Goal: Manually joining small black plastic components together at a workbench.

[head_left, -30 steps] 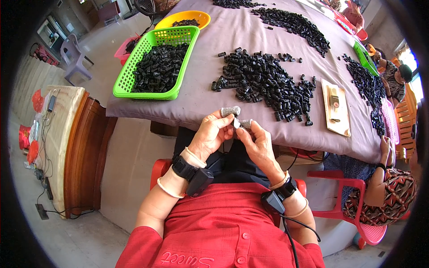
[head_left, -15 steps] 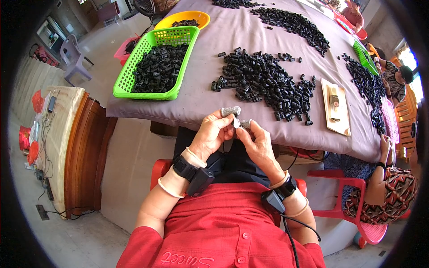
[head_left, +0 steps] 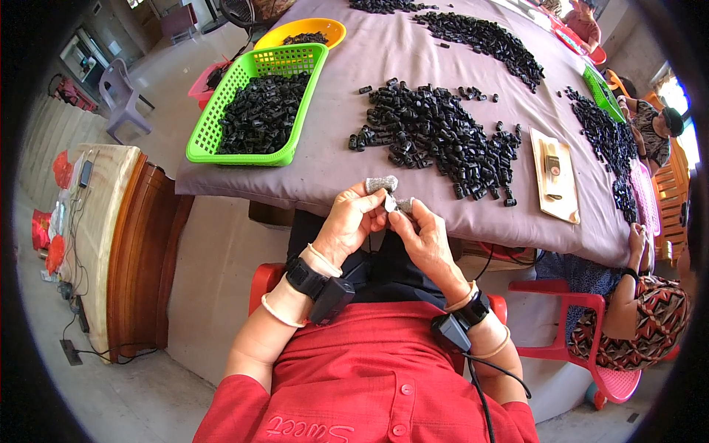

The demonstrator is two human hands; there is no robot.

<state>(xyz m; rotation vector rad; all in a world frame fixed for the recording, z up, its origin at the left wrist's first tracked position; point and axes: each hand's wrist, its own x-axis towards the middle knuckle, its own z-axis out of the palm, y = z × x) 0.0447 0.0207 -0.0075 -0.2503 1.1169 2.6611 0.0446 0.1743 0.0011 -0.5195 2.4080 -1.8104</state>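
Observation:
My left hand (head_left: 345, 221) and my right hand (head_left: 428, 242) meet at the table's front edge, fingers pinched and tips nearly touching. Grey knitted finger covers (head_left: 381, 184) sit on the index fingers. At the thumb tips shows a small whitish bit (head_left: 390, 202); whether it is a held piece or a thumb wrapping I cannot tell. Anything else in the pinch is hidden by the fingers. Just beyond lies a heap of small black cylindrical plastic parts (head_left: 443, 136). To the left, a green plastic basket (head_left: 244, 157) holds black parts.
A yellow bowl (head_left: 337, 33) stands behind the basket. A tan board (head_left: 561, 203) with a small metal-and-black object lies right of the heap. More black parts (head_left: 487, 44) spread farther back. At the right sits a person in a patterned top (head_left: 650, 325), near a red plastic chair (head_left: 546, 288).
My hands stay almost in place, with only a slight shift of the fingertips. The seated person's hands at the right have moved a little.

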